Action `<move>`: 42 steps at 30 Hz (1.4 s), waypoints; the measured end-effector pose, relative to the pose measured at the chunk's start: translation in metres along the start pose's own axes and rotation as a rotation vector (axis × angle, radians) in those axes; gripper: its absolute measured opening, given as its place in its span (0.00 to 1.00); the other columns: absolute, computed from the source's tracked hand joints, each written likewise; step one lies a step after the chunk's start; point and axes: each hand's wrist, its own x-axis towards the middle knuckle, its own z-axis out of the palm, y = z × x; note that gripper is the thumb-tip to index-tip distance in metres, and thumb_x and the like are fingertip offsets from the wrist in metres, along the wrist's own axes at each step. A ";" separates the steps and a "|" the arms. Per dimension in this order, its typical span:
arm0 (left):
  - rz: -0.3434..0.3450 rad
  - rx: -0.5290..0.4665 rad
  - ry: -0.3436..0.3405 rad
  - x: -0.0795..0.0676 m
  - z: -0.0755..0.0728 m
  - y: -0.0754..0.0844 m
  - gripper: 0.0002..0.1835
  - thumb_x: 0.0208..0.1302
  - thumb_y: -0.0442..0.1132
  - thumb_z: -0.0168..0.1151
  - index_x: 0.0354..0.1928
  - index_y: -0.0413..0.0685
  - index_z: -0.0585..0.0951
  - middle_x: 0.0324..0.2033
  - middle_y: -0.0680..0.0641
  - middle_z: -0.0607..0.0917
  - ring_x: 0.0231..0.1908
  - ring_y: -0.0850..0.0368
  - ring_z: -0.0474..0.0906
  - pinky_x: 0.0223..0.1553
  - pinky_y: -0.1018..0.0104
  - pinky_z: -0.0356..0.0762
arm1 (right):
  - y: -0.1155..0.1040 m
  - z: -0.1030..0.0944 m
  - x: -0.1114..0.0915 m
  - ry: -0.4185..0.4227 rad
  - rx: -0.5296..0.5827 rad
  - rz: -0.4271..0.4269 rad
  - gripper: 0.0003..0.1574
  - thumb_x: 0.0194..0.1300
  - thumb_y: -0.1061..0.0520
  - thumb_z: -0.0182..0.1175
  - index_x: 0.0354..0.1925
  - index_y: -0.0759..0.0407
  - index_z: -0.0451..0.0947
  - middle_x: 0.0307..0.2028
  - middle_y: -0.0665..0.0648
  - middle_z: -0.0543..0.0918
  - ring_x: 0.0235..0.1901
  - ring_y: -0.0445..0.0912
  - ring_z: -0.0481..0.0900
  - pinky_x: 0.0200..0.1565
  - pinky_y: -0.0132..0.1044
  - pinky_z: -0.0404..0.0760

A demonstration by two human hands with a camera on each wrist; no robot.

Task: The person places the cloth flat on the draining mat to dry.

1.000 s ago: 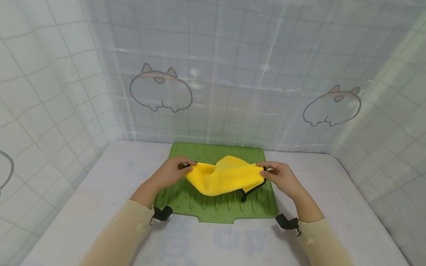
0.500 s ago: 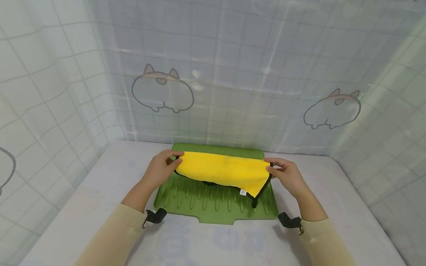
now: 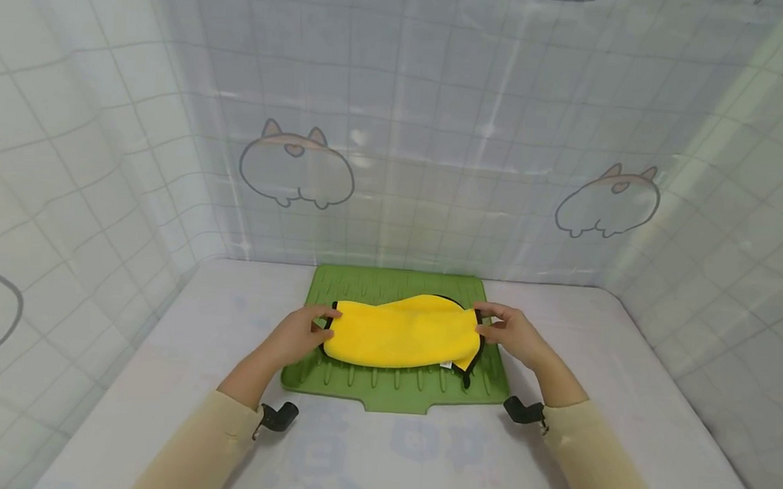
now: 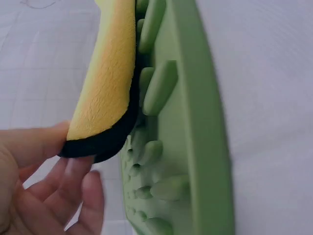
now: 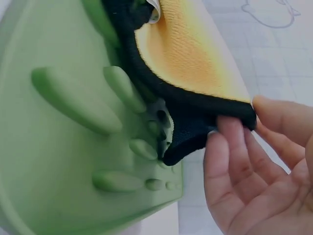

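Observation:
A yellow cloth [image 3: 400, 337] with black edging lies folded over across a green ridged drying mat [image 3: 396, 401]. My left hand [image 3: 299, 334] pinches its left end between thumb and fingers; in the left wrist view the black edge [image 4: 93, 147] sits between the thumb and fingertips. At the opposite end my right hand [image 3: 509, 332] pinches the cloth's black border [image 5: 210, 103]. One corner with a small white tag [image 3: 446, 365] hangs out at the lower right. The cloth's underside is mostly hidden in the head view.
The mat rests on a white table cover [image 3: 380, 465] with faint prints. Behind and at both sides rise grid-patterned curtains [image 3: 398, 127] with cartoon animal drawings. A black wrist mount [image 3: 279, 416] juts from the left sleeve, and another [image 3: 522, 410] from the right.
First bunched, the cloth was stretched flat between my hands half a second ago. Since then both hands have come down toward me and slightly closer together, lowering it over the mat.

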 end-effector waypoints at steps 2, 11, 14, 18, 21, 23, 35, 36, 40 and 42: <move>0.005 0.002 -0.034 0.000 0.003 -0.003 0.20 0.65 0.40 0.57 0.59 0.58 0.74 0.55 0.49 0.75 0.44 0.54 0.76 0.38 0.63 0.76 | 0.002 0.001 -0.001 -0.022 -0.013 -0.009 0.33 0.61 0.53 0.61 0.64 0.53 0.66 0.58 0.55 0.72 0.47 0.51 0.77 0.46 0.43 0.78; 0.010 0.013 -0.020 0.001 0.002 -0.006 0.17 0.66 0.43 0.56 0.56 0.61 0.76 0.53 0.53 0.77 0.49 0.51 0.74 0.42 0.57 0.76 | -0.003 -0.001 -0.010 -0.145 -0.025 -0.069 0.21 0.60 0.55 0.62 0.53 0.55 0.76 0.52 0.56 0.76 0.44 0.51 0.78 0.46 0.48 0.77; 0.018 -0.011 -0.033 0.001 0.002 -0.008 0.17 0.65 0.44 0.57 0.55 0.62 0.77 0.52 0.54 0.77 0.48 0.52 0.75 0.42 0.59 0.76 | -0.004 -0.002 -0.013 -0.197 -0.064 -0.057 0.19 0.60 0.54 0.63 0.50 0.54 0.78 0.50 0.55 0.78 0.43 0.49 0.78 0.47 0.43 0.76; 0.009 -0.055 -0.067 0.001 0.004 -0.009 0.19 0.63 0.44 0.59 0.56 0.61 0.76 0.54 0.54 0.76 0.45 0.55 0.76 0.39 0.61 0.77 | 0.000 0.001 -0.011 -0.165 -0.065 -0.065 0.20 0.58 0.54 0.64 0.50 0.53 0.79 0.51 0.55 0.78 0.42 0.49 0.78 0.45 0.41 0.77; 0.002 -0.074 -0.078 0.001 0.005 -0.009 0.22 0.62 0.43 0.60 0.59 0.60 0.74 0.55 0.53 0.75 0.42 0.57 0.77 0.36 0.62 0.78 | 0.003 0.003 -0.007 -0.055 -0.039 -0.090 0.23 0.57 0.53 0.65 0.52 0.51 0.78 0.54 0.56 0.76 0.43 0.49 0.79 0.43 0.41 0.79; -0.005 -0.085 -0.077 0.001 0.006 -0.008 0.25 0.62 0.43 0.61 0.61 0.61 0.71 0.52 0.52 0.77 0.40 0.58 0.77 0.33 0.62 0.77 | 0.003 0.005 -0.005 0.021 -0.024 -0.093 0.24 0.56 0.52 0.66 0.53 0.48 0.77 0.56 0.54 0.74 0.44 0.49 0.78 0.42 0.41 0.80; -0.045 -0.106 -0.027 -0.003 0.007 -0.008 0.30 0.59 0.43 0.63 0.64 0.60 0.67 0.42 0.51 0.80 0.31 0.56 0.75 0.28 0.64 0.74 | 0.010 0.001 -0.007 -0.058 -0.004 -0.009 0.30 0.56 0.53 0.66 0.58 0.43 0.73 0.62 0.51 0.66 0.41 0.51 0.77 0.42 0.43 0.78; -0.047 -0.106 -0.032 -0.004 0.007 -0.008 0.30 0.59 0.42 0.63 0.64 0.60 0.67 0.42 0.50 0.80 0.31 0.56 0.75 0.27 0.64 0.74 | 0.010 0.000 -0.008 -0.075 0.004 0.001 0.30 0.56 0.53 0.66 0.58 0.43 0.73 0.62 0.50 0.66 0.40 0.52 0.77 0.41 0.43 0.78; -0.038 -0.074 -0.059 -0.008 0.006 -0.010 0.30 0.58 0.41 0.64 0.63 0.59 0.69 0.46 0.50 0.79 0.35 0.55 0.75 0.29 0.64 0.75 | 0.012 -0.001 -0.011 -0.142 0.033 0.007 0.32 0.55 0.56 0.67 0.59 0.45 0.72 0.63 0.51 0.64 0.36 0.53 0.75 0.39 0.44 0.77; -0.027 -0.048 -0.070 -0.010 0.007 -0.011 0.30 0.57 0.41 0.65 0.63 0.58 0.69 0.51 0.51 0.77 0.38 0.55 0.74 0.30 0.65 0.75 | 0.013 0.000 -0.012 -0.164 0.025 0.012 0.33 0.55 0.56 0.67 0.59 0.46 0.72 0.63 0.51 0.64 0.34 0.52 0.74 0.38 0.44 0.78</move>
